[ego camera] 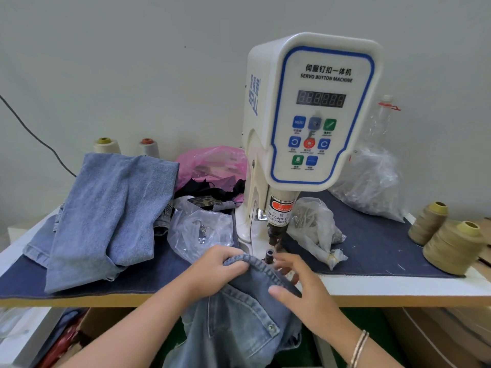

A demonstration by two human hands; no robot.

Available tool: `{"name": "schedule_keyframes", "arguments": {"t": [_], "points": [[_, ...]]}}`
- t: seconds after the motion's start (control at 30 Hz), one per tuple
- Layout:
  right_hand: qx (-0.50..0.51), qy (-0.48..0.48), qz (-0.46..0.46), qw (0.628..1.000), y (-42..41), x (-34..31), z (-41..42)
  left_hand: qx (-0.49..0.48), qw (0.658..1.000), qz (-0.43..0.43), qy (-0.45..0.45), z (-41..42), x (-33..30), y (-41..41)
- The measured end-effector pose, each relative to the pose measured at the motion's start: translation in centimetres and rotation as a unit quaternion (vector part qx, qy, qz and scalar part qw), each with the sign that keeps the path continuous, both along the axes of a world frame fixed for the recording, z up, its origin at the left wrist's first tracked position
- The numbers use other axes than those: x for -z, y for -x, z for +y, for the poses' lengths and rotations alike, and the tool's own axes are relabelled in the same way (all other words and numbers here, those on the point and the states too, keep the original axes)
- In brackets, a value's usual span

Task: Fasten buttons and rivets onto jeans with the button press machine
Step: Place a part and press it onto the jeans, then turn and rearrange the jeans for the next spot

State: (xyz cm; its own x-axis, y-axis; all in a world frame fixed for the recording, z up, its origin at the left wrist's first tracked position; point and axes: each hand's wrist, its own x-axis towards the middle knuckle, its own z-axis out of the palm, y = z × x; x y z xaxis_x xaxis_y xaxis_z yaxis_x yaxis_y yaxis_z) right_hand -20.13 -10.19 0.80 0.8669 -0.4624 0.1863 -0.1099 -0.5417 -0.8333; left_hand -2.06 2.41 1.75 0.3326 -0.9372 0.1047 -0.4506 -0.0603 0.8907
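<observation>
The jeans (239, 322) being worked on hang over the front edge of the bench (398, 285), waistband up, with the band bunched right in front of the button press machine (310, 115). A rivet (270, 327) already shows at the corner of a pocket lower down. The left hand (220, 266) has its grip curled round the waistband, fingers folded over the top of the denim. The right hand (300, 285) lies on the band from the other side, thumb pressed flat on the cloth and fingers reaching toward the small dark lower die (269, 253); whether those fingers pinch the cloth I cannot tell. A thin bracelet (359, 347) sits on that wrist.

Just above the die hangs the machine's punch (276, 235), under a red warning label. The front panel reads "SERVO BUTTON MACHINE" over a dark display and coloured keys.

To the left, a folded pile of denim (106, 216) rests on the dark blue mat (372, 248), with a clear plastic bag (199, 232) beside it and a pink bag (212, 163) behind. To the right of the punch lies another bag of metal parts (316, 227), and farther right stand two cones of tan thread (449, 245).
</observation>
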Motion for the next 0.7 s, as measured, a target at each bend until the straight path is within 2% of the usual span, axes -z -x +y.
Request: {"name": "schedule_keyframes", "arguments": {"t": [0.07, 0.13, 0.2, 0.23, 0.33, 0.4, 0.5, 0.6, 0.7], "points": [[-0.040, -0.069, 0.051, 0.996, 0.3, -0.5, -0.1, 0.019, 0.999, 0.031, 0.013, -0.9, -1.4, 0.7], [-0.038, -0.062, 0.082, 0.994, 0.4, -1.4, -0.7, 0.021, 0.999, 0.036, 0.006, -1.9, -2.7, 0.9], [-0.019, -0.076, 0.104, 0.991, 0.5, -2.2, -1.7, 0.038, 0.998, 0.024, -0.037, -2.4, -3.5, 0.6], [-0.013, -0.127, 0.104, 0.986, 0.5, -2.5, -2.2, 0.044, 0.997, 0.021, -0.063, -2.5, -3.5, 0.3], [-0.018, -0.295, 0.087, 0.951, 0.4, -2.8, -3.1, 0.064, 0.989, 0.001, -0.135, -2.2, -3.3, -0.6], [-0.009, -0.356, 0.070, 0.932, 0.1, -2.6, -3.1, 0.090, 0.978, -0.013, -0.188, -1.6, -3.0, -1.0], [0.005, -0.433, 0.041, 0.900, -0.5, -2.0, -3.0, 0.123, 0.966, 0.020, -0.229, -0.4, -2.0, -1.2], [0.009, -0.485, -0.006, 0.874, -1.0, -1.7, -3.1, 0.101, 0.970, 0.035, -0.220, 0.4, -0.8, -1.2], [-0.002, -0.491, -0.058, 0.869, -1.7, -1.9, -3.8, 0.078, 0.975, 0.137, -0.154, 0.7, -0.9, -1.2]]}}
